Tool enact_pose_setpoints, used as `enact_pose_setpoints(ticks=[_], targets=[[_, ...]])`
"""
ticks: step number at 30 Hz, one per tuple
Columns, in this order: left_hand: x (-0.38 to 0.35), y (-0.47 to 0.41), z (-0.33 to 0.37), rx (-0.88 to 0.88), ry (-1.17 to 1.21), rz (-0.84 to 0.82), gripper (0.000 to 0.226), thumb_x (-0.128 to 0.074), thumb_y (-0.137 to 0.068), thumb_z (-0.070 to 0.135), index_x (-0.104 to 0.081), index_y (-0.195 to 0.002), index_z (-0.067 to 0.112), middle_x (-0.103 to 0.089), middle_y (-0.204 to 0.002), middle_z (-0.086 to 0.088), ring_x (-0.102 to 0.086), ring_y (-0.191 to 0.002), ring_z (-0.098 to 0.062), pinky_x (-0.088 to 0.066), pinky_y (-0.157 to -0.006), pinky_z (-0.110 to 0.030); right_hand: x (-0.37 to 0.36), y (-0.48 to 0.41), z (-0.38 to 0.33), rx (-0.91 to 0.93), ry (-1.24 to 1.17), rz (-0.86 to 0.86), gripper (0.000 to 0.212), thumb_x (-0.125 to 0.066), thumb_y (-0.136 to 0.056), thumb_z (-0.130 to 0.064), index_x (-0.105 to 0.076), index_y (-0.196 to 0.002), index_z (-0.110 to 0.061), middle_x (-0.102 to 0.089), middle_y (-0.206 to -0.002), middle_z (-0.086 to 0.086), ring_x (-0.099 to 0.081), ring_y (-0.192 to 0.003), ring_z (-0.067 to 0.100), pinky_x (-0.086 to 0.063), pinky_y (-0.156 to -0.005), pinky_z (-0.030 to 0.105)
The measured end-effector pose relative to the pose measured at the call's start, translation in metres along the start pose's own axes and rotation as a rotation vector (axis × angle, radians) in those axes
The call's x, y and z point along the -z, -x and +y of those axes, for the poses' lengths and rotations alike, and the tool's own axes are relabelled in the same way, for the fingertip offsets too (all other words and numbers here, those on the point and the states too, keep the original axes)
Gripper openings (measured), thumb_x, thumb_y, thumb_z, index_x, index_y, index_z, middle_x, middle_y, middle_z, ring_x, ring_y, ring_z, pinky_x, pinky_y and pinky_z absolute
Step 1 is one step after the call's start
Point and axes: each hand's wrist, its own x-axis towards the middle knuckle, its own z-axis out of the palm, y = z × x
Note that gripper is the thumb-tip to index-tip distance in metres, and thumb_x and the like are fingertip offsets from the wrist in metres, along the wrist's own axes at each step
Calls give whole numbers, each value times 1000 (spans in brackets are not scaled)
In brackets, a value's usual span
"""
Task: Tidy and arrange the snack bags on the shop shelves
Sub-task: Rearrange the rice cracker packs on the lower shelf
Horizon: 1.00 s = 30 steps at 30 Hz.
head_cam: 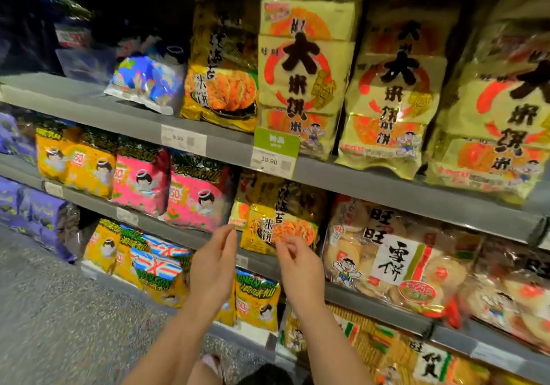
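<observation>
Seaweed rice-cracker bag (276,221), yellow w/ dark top, upright at front of middle shelf (262,264), just right of pink snack bags (196,197) and left of clear snow-cracker bag (395,256). Left hand (212,265) up in front of shelf edge, fingers straight and together, tips near bag's lower left corner, holding nothing. Right hand (300,265) beside it, fingers loosely curled, tips over bag's lower front; too blurred to tell whether pinching the film or only touching. Hands near each other, not touching.

Top shelf (89,99): three big pale-yellow rice-cracker bags (303,66) upright in a row, second seaweed bag (223,66) to their left, then blue bag (145,84) lying flat. Green price tag (275,149) on top shelf edge, marked 10.90. Orange-yellow bags (74,158) left of the pink ones; purple bags (29,212) at far left. Bottom shelf: yellow bags (257,298) btwn the two forearms, blue-and-red striped bags (160,262) further left. Speckled grey floor (59,310) lower left.
</observation>
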Motion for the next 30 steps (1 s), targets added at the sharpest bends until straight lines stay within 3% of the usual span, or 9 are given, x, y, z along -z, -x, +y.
enact_pose_setpoints(ticks=[4,8,12,15,18,20,23,27,30], targets=[[-33,-33,-20,45,-48,-86,37,-39,-97,37,-51,-128,22,-64,-109,-3,-58,-100,-23,-36,-74,-30,-14,-37,37,-138,35,-3,39,-52,-94,-37,-51,-128,-18,-61,-123,-1,-60,-104,17,-47,-87,31],[-65,-78,-33,45,-82,-153,50,-47,-95,29,-33,-141,15,-55,-127,-8,-53,-114,-26,-37,-85,-32,-20,-80,58,-205,65,80,66,-61,-88,-40,-33,-142,-13,-46,-138,7,-47,-124,23,-38,-99,32],[-95,-127,-49,144,-117,-229,72,-58,-88,36,-23,-145,10,-40,-143,-15,-40,-130,-29,-33,-101,-36,-26,-123,63,-275,211,137,67,-69,-79,-45,-44,-120,3,-44,-124,18,-41,-118,32,-38,-99,40],[-115,-155,-53,206,-74,-248,69,-65,-73,51,-46,-117,2,-56,-120,-20,-54,-110,-32,-43,-92,-43,-32,-144,60,-357,331,38,63,-64,-82,-50,-55,-107,7,-55,-114,21,-43,-116,33,-34,-96,36],[-129,-167,-52,289,-32,-316,68,-63,-63,56,-53,-96,-3,-59,-92,-18,-58,-86,-26,-46,-76,-40,-41,-161,67,-454,295,-10,61,-61,-80,-58,-62,-85,3,-61,-111,22,-49,-113,34,-39,-95,39],[-136,-168,-55,329,-33,-339,67,-67,-70,50,-51,-106,-4,-57,-102,-15,-57,-95,-28,-45,-77,-39,-46,-163,69,-538,174,-4,74,-64,-76,-61,-60,-105,6,-52,-123,22,-45,-119,32,-42,-97,39],[-138,-166,-57,332,-40,-296,65,-68,-78,42,-42,-119,-1,-48,-121,-14,-49,-113,-30,-44,-91,-41,-48,-158,69,-562,106,44,98,-68,-73,-59,-34,-134,10,-35,-141,20,-34,-132,31,-35,-103,37],[-126,-158,-42,288,-36,-199,63,-70,-77,38,-41,-117,-1,-42,-113,-11,-47,-111,-31,-43,-90,-41,-45,-146,61,-466,86,149,94,-75,-70,-52,-34,-129,9,-37,-136,19,-36,-128,32,-32,-103,36],[-112,-151,-31,270,-37,-160,65,-68,-77,43,-40,-119,1,-42,-123,-16,-44,-116,-34,-41,-94,-44,-39,-136,48,-435,84,160,91,-74,-70,-53,-36,-128,5,-37,-136,18,-39,-125,34,-34,-102,40]])
